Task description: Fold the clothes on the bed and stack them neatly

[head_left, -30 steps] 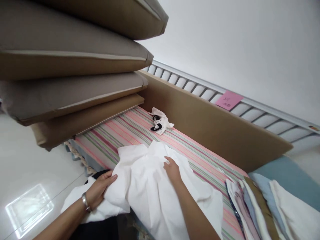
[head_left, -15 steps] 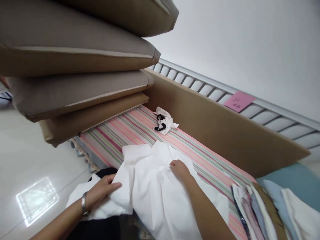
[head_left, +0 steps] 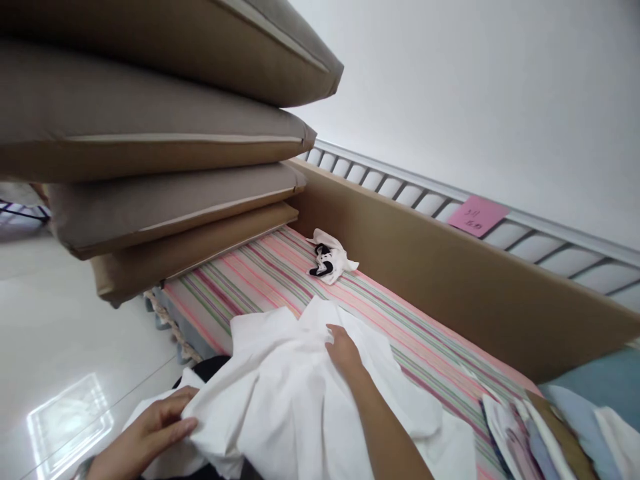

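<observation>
A white garment (head_left: 295, 380) lies spread and wrinkled over the near part of a striped sheet (head_left: 250, 273), and part of it hangs past the near edge. At lower left, my left hand (head_left: 155, 430) pinches the garment's left edge between thumb and fingers. My right hand (head_left: 344, 350) has its fingers closed on the cloth near the garment's top middle. Farther back on the sheet sits a small crumpled white cloth (head_left: 333, 257) with black parts, touched by neither hand.
Thick brown cushions (head_left: 190, 193) are stacked at the left. A tan board (head_left: 425, 260) runs along the far side, before a grey slatted rail with a pink note (head_left: 479, 215). Folded clothes (head_left: 555, 433) stand in a row at lower right, near a blue-green cloth (head_left: 595, 380).
My left hand has moved left and down, drawing the garment's left edge out with it. My right hand has shifted slightly left. The view has tilted up a little.
</observation>
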`<state>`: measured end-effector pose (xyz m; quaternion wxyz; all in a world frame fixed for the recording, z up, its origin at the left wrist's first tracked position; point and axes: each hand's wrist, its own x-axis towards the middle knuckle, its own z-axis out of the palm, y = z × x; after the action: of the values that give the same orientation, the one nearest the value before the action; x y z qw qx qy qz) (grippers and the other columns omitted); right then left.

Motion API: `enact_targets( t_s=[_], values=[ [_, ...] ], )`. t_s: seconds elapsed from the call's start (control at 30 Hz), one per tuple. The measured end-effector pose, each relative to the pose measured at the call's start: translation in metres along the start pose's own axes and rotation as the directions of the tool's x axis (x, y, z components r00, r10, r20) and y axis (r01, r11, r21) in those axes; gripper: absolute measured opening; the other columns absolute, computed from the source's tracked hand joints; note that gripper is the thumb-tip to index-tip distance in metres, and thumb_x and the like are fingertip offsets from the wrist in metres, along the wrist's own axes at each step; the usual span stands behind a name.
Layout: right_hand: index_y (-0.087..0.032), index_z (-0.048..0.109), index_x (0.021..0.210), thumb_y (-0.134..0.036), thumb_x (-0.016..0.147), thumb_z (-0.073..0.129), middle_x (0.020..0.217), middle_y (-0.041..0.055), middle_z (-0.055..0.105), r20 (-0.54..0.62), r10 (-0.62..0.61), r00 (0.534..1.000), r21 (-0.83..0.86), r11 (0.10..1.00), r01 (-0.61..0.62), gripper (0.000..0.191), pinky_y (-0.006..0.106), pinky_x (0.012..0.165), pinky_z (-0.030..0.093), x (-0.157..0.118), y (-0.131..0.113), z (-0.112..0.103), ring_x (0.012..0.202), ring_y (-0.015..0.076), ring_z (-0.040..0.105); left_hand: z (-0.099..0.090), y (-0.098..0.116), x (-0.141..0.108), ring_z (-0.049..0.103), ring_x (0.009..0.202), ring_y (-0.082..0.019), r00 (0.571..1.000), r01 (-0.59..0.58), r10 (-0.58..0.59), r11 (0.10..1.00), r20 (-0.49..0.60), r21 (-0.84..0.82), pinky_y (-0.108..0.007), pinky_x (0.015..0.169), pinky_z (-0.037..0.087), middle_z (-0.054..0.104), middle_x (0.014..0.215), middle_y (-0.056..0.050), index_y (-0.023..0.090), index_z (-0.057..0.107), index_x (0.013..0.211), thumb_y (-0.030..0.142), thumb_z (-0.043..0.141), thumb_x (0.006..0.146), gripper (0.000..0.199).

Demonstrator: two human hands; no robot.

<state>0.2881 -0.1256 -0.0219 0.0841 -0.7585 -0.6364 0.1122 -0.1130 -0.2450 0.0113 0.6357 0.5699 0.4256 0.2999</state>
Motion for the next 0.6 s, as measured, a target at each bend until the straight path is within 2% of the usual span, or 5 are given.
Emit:
enact_targets(
  t_s=[0.2, 0.37, 0.43, 0.5, 0.6],
  values=[
    [-0.021, 0.060, 0.102, -0.011, 0.065, 0.049, 0.100, 0.0037, 0.063, 0.109, 0.001, 0.994, 0.021, 1.000, -0.003, 0.040, 0.022, 0.075, 0.042, 0.014, 0.004, -0.001, 0.088, 0.0140, 0.060, -0.002, 0.003, 0.015, 0.054, 0.092, -0.025, 0.982, 0.003, -0.030, 0.989, -0.189, -0.146, -0.033, 0.088, 0.042, 0.063, 0.089, -0.002, 0.027, 0.068, 0.083, 0.039, 0.064, 0.069, 0.019],
    [-0.020, 0.063, 0.068, -0.018, 0.063, 0.058, 0.065, -0.0022, 0.064, 0.109, 0.030, 0.994, 0.019, 0.999, -0.032, 0.008, 0.020, 0.056, 0.039, 0.003, 0.008, -0.029, 0.062, 0.0125, 0.059, -0.005, 0.022, 0.036, 0.048, 0.057, -0.014, 0.993, -0.022, -0.004, 0.975, -0.118, -0.220, -0.023, 0.056, 0.042, 0.052, 0.059, 0.000, 0.019, 0.060, 0.066, 0.040, 0.058, 0.075, 0.023],
    [-0.018, 0.063, 0.063, -0.021, 0.069, 0.056, 0.052, -0.0027, 0.061, 0.038, 0.068, 0.997, 0.008, 0.998, -0.068, 0.009, 0.020, 0.051, 0.038, -0.002, 0.013, -0.062, 0.051, 0.0114, 0.056, -0.009, 0.039, 0.049, 0.046, 0.055, -0.012, 0.997, -0.039, 0.031, 0.993, -0.078, -0.109, -0.021, 0.053, 0.039, 0.051, 0.058, 0.001, 0.017, 0.058, 0.065, 0.039, 0.059, 0.075, 0.024],
    [-0.016, 0.064, 0.062, -0.022, 0.073, 0.055, 0.044, -0.0029, 0.057, -0.083, 0.115, 0.990, -0.005, 0.993, -0.116, 0.015, 0.020, 0.049, 0.037, -0.007, 0.019, -0.115, 0.044, 0.0104, 0.053, -0.016, 0.066, 0.070, 0.046, 0.055, -0.011, 0.993, -0.101, 0.106, 0.989, -0.042, 0.110, -0.019, 0.051, 0.037, 0.052, 0.059, 0.002, 0.016, 0.058, 0.065, 0.039, 0.061, 0.074, 0.024],
    [-0.011, 0.066, 0.065, -0.019, 0.070, 0.058, 0.045, 0.0000, 0.060, -0.378, 0.134, 0.916, -0.039, 0.986, -0.160, 0.013, 0.021, 0.053, 0.035, -0.022, 0.027, -0.222, 0.049, 0.0100, 0.055, -0.020, 0.130, 0.108, 0.046, 0.054, -0.009, 0.923, -0.332, 0.385, 0.805, -0.008, 0.492, -0.016, 0.050, 0.034, 0.053, 0.057, 0.002, 0.013, 0.060, 0.062, 0.036, 0.059, 0.075, 0.027]
  ],
)
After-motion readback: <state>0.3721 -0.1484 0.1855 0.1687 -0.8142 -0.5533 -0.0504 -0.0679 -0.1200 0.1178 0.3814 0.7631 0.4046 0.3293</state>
